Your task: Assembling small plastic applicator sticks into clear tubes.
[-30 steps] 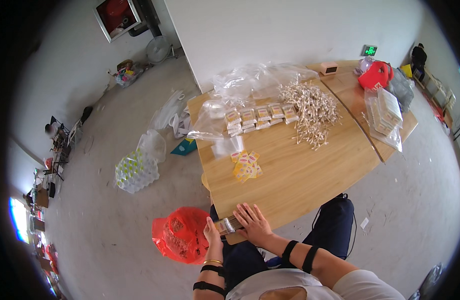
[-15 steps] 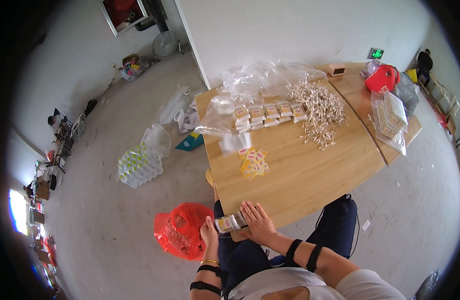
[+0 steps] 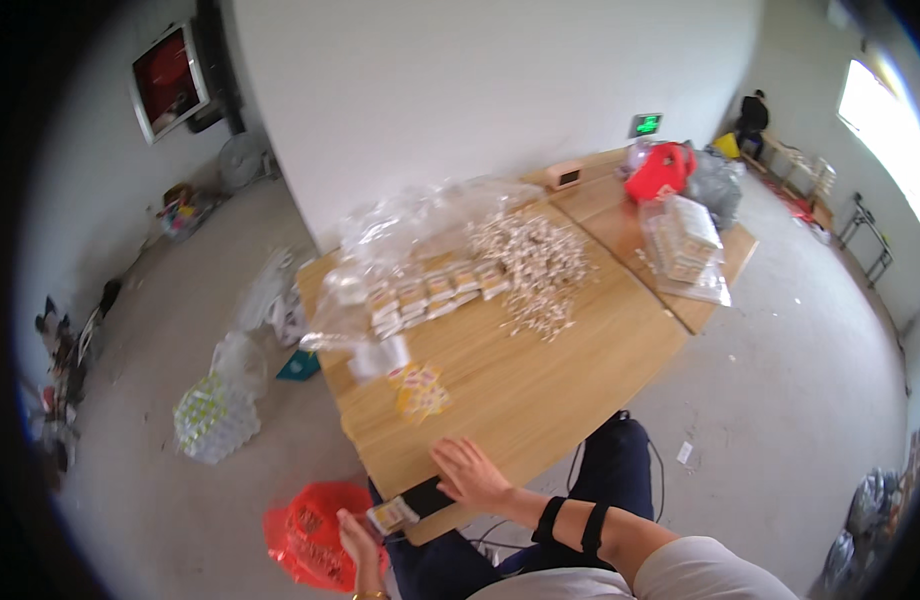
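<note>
Since the earlier frame the small packet (image 3: pixel 392 515) and the left hand (image 3: pixel 360 542) have drawn away from the right hand (image 3: pixel 472 478), leaving a stretch of flat black strip (image 3: pixel 426 498) bare between packet and right hand; the whole view has swung round too, and blurs.

White and yellow, the packet is at the outer end of the strip, by the near left corner of the wooden surface (image 3: pixel 540 390); the left hand is right beside it, though the blur hides whether its fingers grasp it; the right hand's fingers are released and extended, its palm side down beside the strip.

A red plastic bag (image 3: pixel 305 550) is just beyond the left hand; farther up the surface are loose yellow and white cards (image 3: pixel 420 390), rows of similar packets (image 3: pixel 435 292), a heap of cotton swabs (image 3: pixel 535 265) and crumpled clear plastic (image 3: pixel 430 215); toward the right sits a clear bag of white packs (image 3: pixel 685 240), near a bright red bag (image 3: pixel 660 172).
</note>
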A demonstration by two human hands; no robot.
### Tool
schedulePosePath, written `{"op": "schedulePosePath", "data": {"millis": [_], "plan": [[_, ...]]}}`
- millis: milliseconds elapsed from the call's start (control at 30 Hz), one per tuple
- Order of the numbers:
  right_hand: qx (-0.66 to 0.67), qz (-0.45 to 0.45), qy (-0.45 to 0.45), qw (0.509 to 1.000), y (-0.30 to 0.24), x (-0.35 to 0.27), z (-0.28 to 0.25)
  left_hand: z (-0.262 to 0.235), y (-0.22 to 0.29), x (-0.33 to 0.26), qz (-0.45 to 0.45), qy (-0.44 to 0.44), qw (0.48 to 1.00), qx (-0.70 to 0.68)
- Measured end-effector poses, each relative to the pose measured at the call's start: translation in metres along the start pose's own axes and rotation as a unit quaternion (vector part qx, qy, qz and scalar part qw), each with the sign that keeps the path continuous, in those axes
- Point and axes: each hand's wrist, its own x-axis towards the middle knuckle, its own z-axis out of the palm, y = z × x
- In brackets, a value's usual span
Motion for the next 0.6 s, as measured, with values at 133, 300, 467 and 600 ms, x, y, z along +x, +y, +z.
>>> {"op": "schedulePosePath", "data": {"millis": [133, 300, 467, 600], "plan": [[-0.053, 0.178, 0.092, 0.978, 0.103, 0.007, -0.045, -0.039, -0.031, 0.035, 0.154, 0.144, 0.977, 0.035], [-0.079, 0.275, 0.140, 0.948, 0.210, 0.016, -0.100, -0.031, 0.006, 0.030, 0.230, 0.128, 0.965, -0.025], [-0.110, 0.261, 0.101, 0.954, 0.259, 0.028, -0.126, 0.039, 0.077, -0.013, 0.267, 0.069, 0.960, 0.054], [-0.070, 0.252, 0.096, 0.960, 0.270, 0.039, -0.133, 0.076, 0.094, -0.027, 0.257, -0.030, 0.964, 0.060]]}}
